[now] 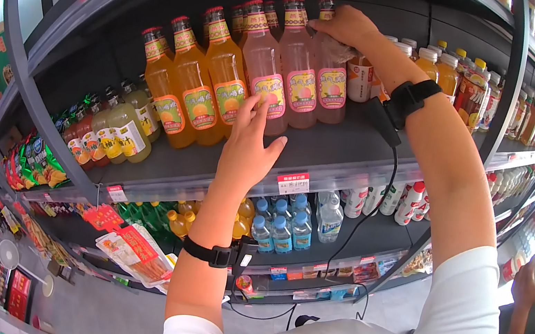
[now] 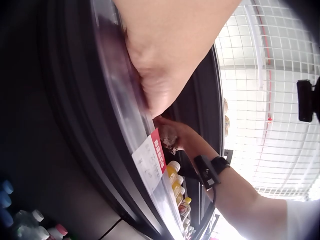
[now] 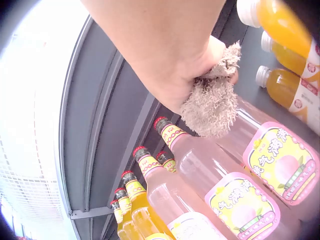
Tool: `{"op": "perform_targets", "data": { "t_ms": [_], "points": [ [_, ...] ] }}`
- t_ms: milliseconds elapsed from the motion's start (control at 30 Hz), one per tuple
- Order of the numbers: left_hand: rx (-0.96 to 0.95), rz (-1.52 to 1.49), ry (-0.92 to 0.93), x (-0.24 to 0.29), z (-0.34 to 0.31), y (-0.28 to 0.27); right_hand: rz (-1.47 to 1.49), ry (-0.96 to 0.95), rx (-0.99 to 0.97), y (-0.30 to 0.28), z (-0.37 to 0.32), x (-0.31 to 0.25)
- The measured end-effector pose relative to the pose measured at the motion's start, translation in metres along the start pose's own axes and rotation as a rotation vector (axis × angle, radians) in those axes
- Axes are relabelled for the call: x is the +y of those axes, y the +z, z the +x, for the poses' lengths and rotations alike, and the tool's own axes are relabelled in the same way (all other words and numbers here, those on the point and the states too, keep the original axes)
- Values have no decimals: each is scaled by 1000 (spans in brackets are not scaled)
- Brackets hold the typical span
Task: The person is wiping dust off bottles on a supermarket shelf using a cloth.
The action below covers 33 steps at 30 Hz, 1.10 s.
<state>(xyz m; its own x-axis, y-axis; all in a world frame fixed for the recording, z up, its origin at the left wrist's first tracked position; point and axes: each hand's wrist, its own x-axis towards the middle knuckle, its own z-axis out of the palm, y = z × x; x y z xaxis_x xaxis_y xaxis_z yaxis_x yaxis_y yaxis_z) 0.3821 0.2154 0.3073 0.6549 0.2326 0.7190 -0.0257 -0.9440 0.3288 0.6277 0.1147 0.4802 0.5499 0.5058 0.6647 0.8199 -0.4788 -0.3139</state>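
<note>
My right hand [image 1: 347, 27] is at the neck of the rightmost pink-drink bottle [image 1: 331, 87], at the back of the upper shelf. It grips a shaggy grey-brown cloth [image 3: 210, 109], which lies against the upper part of that bottle in the right wrist view. Lower down, my left hand [image 1: 247, 151] touches the label of another pink-drink bottle [image 1: 265, 58] with its fingers extended. A third pink-drink bottle [image 1: 297, 53] stands between these two. To their left are orange-drink bottles [image 1: 224, 62] with red caps and green-and-orange labels.
A clear price rail with a price tag [image 1: 293, 183] runs along the shelf's front edge. Juice bottles [image 1: 445, 76] stand to the right, with a dark upright post [image 1: 510, 86] beyond. Blue-capped water bottles [image 1: 281, 232] fill the shelf below. A cable [image 1: 388, 179] hangs from my right wrist.
</note>
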Motion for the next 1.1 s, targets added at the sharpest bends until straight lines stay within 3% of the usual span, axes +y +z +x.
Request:
{"op": "perform_targets", "data": {
  "t_ms": [433,533,633,733,800,967,1100],
  "points": [
    [48,27,13,0,-1,1,44,-2,-45,-11,-18,-5],
    [85,-19,25,-5,-1,1,49,127,-28,-27,-29,-11],
    [98,-113,21,-6,1,-2,130,-192,459,-18,-44,0],
    [158,-141,28,1,-2,-10,287,-141,197,-29,-84,-16],
    [214,-73,55,7,-8,-21,187,-216,-29,-34,-117,-26],
    [457,279,-112,-30,-19,-47,-100,-364,-207,0,-176,-47],
    [252,376,-379,-58,-14,-59,-82,-395,-394,39,-175,-80]
  ]
}}
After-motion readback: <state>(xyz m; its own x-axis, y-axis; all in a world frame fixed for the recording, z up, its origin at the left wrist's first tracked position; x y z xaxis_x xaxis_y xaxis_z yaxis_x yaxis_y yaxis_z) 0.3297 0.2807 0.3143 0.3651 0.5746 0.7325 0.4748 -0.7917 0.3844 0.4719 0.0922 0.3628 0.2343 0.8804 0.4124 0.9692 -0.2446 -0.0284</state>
